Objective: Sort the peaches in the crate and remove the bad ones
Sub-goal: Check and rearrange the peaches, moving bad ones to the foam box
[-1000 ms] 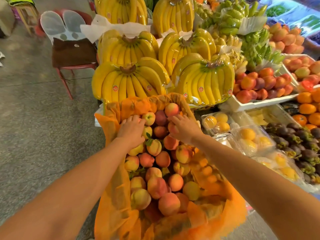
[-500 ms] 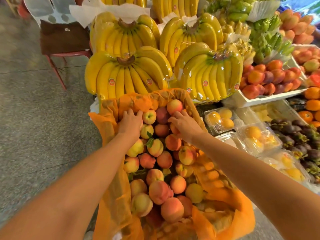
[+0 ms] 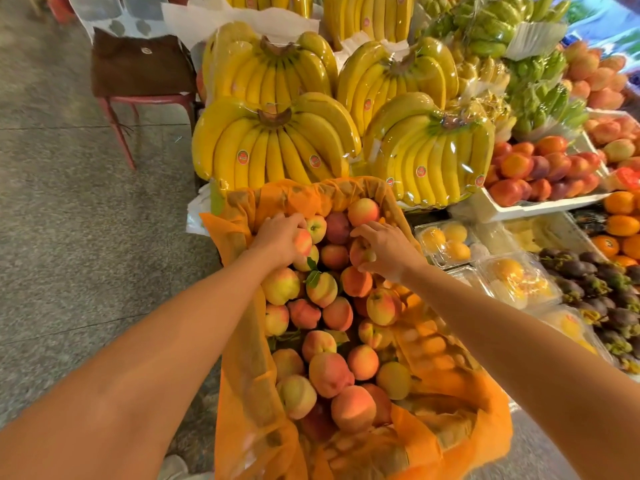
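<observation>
A crate lined with orange plastic [image 3: 239,237] holds several peaches [image 3: 332,372], yellow to red. Both my hands are at its far end. My left hand [image 3: 277,237] curls over a pink-yellow peach [image 3: 303,242] near the far left corner. My right hand [image 3: 384,245] grips a red-yellow peach [image 3: 360,253] at the far right side, fingers wrapped round it. A dark reddish peach [image 3: 337,227] and a pale peach [image 3: 363,211] lie just beyond my hands.
Wrapped banana bunches [image 3: 277,147] stand right behind the crate. To the right are clear boxes of yellow fruit [image 3: 446,240], a white tray of nectarines [image 3: 540,204], mangosteens [image 3: 595,282] and oranges [image 3: 620,223]. A red chair [image 3: 138,98] stands on the floor at far left.
Both hands went from resting on the far peaches to curling round one each. The view has moved closer to the crate.
</observation>
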Available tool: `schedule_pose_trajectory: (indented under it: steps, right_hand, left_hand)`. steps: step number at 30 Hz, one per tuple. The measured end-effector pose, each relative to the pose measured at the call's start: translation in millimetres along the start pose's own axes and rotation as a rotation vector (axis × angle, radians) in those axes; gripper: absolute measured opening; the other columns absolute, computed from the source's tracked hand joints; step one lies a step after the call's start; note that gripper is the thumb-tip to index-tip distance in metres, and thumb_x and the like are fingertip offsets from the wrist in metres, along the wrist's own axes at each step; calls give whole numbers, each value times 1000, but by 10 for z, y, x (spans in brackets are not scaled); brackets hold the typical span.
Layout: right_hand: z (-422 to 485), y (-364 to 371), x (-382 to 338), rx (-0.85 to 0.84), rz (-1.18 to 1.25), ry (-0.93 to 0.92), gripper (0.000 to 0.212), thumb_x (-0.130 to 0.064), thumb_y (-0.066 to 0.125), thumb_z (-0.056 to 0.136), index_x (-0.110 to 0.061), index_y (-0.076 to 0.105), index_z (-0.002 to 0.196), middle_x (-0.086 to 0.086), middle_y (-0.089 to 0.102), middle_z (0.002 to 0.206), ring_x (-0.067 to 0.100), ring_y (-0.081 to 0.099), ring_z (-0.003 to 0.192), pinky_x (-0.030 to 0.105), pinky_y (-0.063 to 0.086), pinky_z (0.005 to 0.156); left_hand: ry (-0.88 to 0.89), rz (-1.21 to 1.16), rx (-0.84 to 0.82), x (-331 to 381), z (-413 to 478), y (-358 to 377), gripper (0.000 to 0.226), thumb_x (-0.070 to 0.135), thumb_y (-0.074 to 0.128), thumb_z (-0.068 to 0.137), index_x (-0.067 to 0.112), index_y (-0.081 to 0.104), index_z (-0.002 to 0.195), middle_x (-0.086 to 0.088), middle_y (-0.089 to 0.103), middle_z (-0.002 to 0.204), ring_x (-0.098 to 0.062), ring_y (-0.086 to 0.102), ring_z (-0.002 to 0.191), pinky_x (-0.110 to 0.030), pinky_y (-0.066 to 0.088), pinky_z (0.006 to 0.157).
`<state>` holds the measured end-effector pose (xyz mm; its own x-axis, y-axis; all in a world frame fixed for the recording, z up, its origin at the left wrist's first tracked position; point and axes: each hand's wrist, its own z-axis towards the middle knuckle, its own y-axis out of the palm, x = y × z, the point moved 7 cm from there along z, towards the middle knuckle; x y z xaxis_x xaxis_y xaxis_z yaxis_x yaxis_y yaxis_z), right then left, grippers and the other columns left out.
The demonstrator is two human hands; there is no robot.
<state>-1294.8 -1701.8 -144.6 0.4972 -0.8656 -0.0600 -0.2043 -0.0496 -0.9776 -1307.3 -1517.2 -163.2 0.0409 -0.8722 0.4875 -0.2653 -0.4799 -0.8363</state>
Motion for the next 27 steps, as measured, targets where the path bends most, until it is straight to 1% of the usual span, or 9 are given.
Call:
schedule_pose_trajectory:
  steps: [3,6,11,14,16,19,22,25,27]
  right_hand:
    - [-31,-51,-19,35,46,-15,72,-36,83,69,-21,51,132,4,56,127,28,54,112,39,42,90]
    - [-80,-126,-5,61,210,3,70,-35,84,67,-20,55,129,3,59,123,24,55,110,35,44,89]
    - [-193,-176,97,97,651,170,57,-23,85,69,-21,61,121,0,59,113,21,57,103,42,49,91]
    - [-301,-109,42,14,1035,239,49,-20,80,77,-20,60,122,8,58,121,17,57,102,38,51,91]
    - [-367,-25,-21,-71,1229,279,43,-23,79,79,-23,62,119,10,58,125,23,60,110,42,53,93]
    - [-426,71,-114,-159,1415,312,48,-30,74,75,-22,61,120,9,62,125,29,57,120,47,46,100]
    - [-494,100,-204,-212,1577,308,54,-28,67,78,-13,55,129,12,61,122,26,58,113,42,46,99]
    - [-602,73,-285,-260,1691,290,49,-29,62,82,-10,56,127,13,61,119,24,59,104,35,50,87]
    - [-676,76,-313,-282,1775,300,47,-32,59,83,-11,57,125,13,61,120,24,59,102,34,49,87]
  left_hand:
    - [37,-56,-24,-2,-15,11,66,30,83,70,22,49,127,-12,50,121,-33,49,110,-35,39,87]
    - [60,-182,-62,-16,-39,16,64,30,85,67,25,51,122,-8,50,119,-29,51,109,-37,45,87]
    - [-101,-778,-211,-39,-132,57,65,20,83,72,19,48,126,-6,47,126,-25,56,110,-34,57,71]
    - [-168,-1125,-275,7,-209,83,54,11,73,82,11,47,129,-11,53,127,-27,61,108,-39,58,79]
    - [-188,-1292,-298,44,-269,80,39,9,65,88,9,52,124,-13,58,118,-25,61,102,-43,54,87]
    - [-202,-1378,-348,60,-377,89,18,10,57,90,16,59,108,-12,58,106,-24,58,96,-41,49,89]
    - [-229,-1432,-393,66,-507,105,15,16,59,88,17,59,103,-11,58,104,-25,57,96,-36,50,77]
    - [-224,-1448,-425,109,-603,110,21,24,52,90,14,55,108,-11,57,99,-26,58,89,-31,51,64]
    - [-224,-1434,-453,162,-665,117,32,30,44,92,10,53,116,-16,57,103,-30,61,87,-29,49,61]
